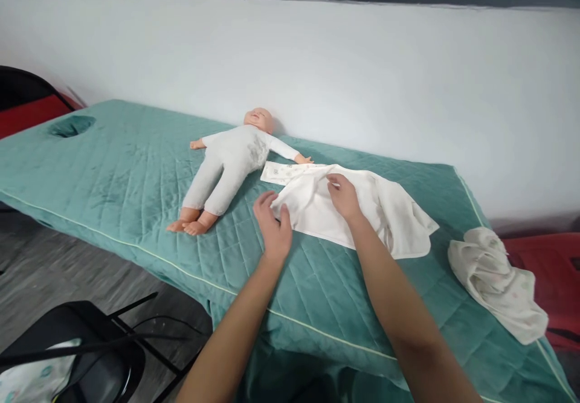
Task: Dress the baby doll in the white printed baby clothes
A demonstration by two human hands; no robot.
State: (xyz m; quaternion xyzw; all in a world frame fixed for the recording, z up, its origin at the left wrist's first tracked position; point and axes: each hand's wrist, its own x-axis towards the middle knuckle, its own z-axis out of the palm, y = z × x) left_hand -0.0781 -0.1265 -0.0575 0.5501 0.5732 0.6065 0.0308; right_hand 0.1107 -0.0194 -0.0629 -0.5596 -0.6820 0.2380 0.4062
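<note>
A white baby garment (pixel 317 216) lies spread on the green quilted cover, one sleeve with a small print stretching toward the doll. At its left edge is my left hand (pixel 274 225), thumb and fingers apart, the cloth edge just beyond the gap between them. My right hand (pixel 344 197) is over the middle of the garment, with fingertips pinched at a raised fold. A baby doll (pixel 235 149) in a white bodysuit lies on its back to the left, its head toward the wall and one hand near the printed sleeve.
The green padded bed (pixel 136 209) has a face hole (pixel 72 126) at its far left. A crumpled white cloth (pixel 498 282) sits at the right edge beside a red chair (pixel 544 264). A black chair (pixel 81 348) stands at the lower left. Behind the bed runs a white wall (pixel 317 64).
</note>
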